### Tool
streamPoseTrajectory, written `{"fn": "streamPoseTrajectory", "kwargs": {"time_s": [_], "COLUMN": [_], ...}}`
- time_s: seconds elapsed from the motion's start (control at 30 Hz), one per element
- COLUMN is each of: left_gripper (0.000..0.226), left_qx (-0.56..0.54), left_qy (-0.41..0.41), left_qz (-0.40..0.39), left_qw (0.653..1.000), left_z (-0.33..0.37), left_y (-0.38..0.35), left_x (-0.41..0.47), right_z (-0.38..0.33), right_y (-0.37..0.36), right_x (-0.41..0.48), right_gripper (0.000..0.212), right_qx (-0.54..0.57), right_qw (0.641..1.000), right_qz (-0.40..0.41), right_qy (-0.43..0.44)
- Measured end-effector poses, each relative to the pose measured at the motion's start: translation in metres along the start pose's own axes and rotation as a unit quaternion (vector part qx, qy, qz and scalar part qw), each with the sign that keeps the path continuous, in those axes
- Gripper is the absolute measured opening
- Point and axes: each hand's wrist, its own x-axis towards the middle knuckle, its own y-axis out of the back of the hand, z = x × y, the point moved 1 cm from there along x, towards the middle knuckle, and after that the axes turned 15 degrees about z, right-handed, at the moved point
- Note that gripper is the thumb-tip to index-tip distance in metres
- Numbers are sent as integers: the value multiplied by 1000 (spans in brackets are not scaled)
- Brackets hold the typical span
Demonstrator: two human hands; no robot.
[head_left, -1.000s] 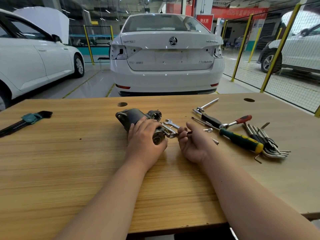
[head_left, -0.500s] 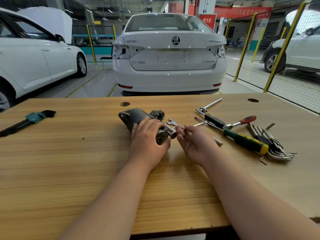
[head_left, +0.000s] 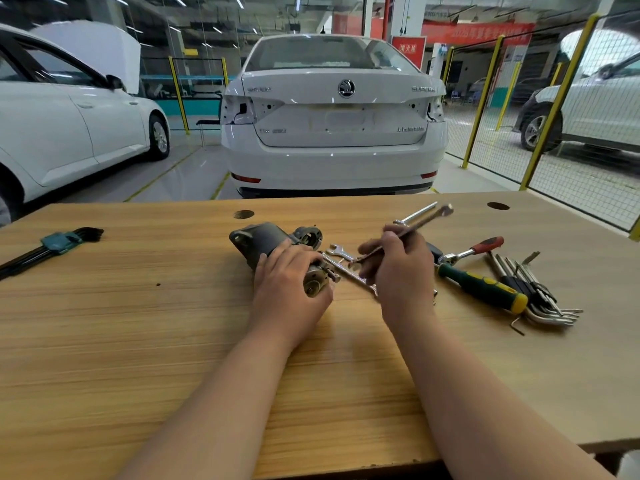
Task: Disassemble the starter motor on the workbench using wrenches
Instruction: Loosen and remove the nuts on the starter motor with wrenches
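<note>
The grey starter motor [head_left: 263, 239] lies on its side in the middle of the wooden workbench [head_left: 138, 323]. My left hand [head_left: 289, 285] grips its near end, fingers wrapped over the body, and the round brass-coloured end face [head_left: 313, 284] shows beside my thumb. My right hand [head_left: 398, 268] is lifted just right of the motor and pinches a slim silver open-end wrench [head_left: 420, 223], which slants up to the right. The wrench's lower end sits near the motor's terminal bolts. Another silver wrench [head_left: 341, 252] lies flat between my hands.
Right of my hands lie a green-and-yellow screwdriver [head_left: 485, 289], a red-handled ratchet [head_left: 474, 249], a silver T-handle [head_left: 417, 213] and a bundle of silver hex keys [head_left: 540, 299]. A black hex key set in a green holder [head_left: 52, 245] lies far left. White cars stand beyond the bench.
My right hand has turned over and risen from the bench, lifting the slim wrench so its free end now points up and to the right. My left hand stays on the motor.
</note>
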Motion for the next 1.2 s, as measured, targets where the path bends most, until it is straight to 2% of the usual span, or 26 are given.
{"fn": "streamPoseTrajectory", "kwargs": {"time_s": [0.07,0.13,0.23,0.3,0.43,0.6,1.03,1.1,1.13,1.2], "left_gripper": [43,43,43,43,44,44,42,42,43,44], "left_qx": [-7,-5,-2,-4,-1,-2,-3,-5,-4,2], "left_qy": [1,0,-1,-1,1,0,1,2,0,-1], "left_qz": [11,17,18,19,15,17,23,23,21,8], "left_qw": [1000,1000,1000,1000,1000,1000,1000,1000,1000,1000], "left_z": [-1,-1,-1,-1,-1,1,3,3,3,2], "left_y": [-1,-1,-1,-1,-1,1,1,1,1,1], "left_x": [0,0,0,0,-1,0,0,1,1,0], "right_z": [7,14,17,17,19,23,23,19,17,12], "right_y": [4,2,-3,-3,1,-1,-4,-4,-4,-2], "right_x": [12,13,8,7,13,8,5,4,3,-1], "right_gripper": [15,20,26,21,32,25,15,17,15,12], "right_qx": [-16,-17,-26,-6,51,54,110,103,95,43], "right_qw": [985,960,943,937,923,921,906,923,942,985], "right_qz": [19,2,-22,-12,10,-44,-11,-18,-30,-80], "right_qy": [-169,-280,-331,-350,-381,-382,-409,-370,-320,-147]}}
